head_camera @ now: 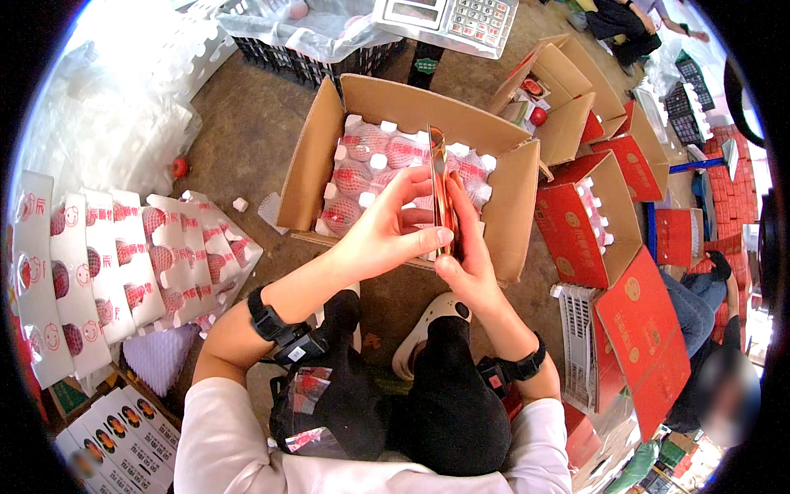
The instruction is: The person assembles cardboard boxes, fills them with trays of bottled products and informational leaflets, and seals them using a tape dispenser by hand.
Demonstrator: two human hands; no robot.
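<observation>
Between both hands, edge-on to the camera, stands a thin stack of glossy printed cards or leaflets (439, 179) with gold and red on it. My left hand (395, 225) grips it from the left, thumb on the near end. On the right side my right hand (466, 253) presses against it, fingers pointing up. Below them sits an open cardboard box (426, 102), its flaps raised. Inside are packs of round fruit (353, 176) in pink-printed netting with white foam blocks. My hands and the cards hide part of the fruit.
Stacked white fruit packs (139, 259) stand at left, near a loose red fruit (179, 167). A lined black crate (308, 55) and a keypad scale (457, 25) are beyond the box. Red cartons (571, 228) line the right, with a seated person (697, 309) behind.
</observation>
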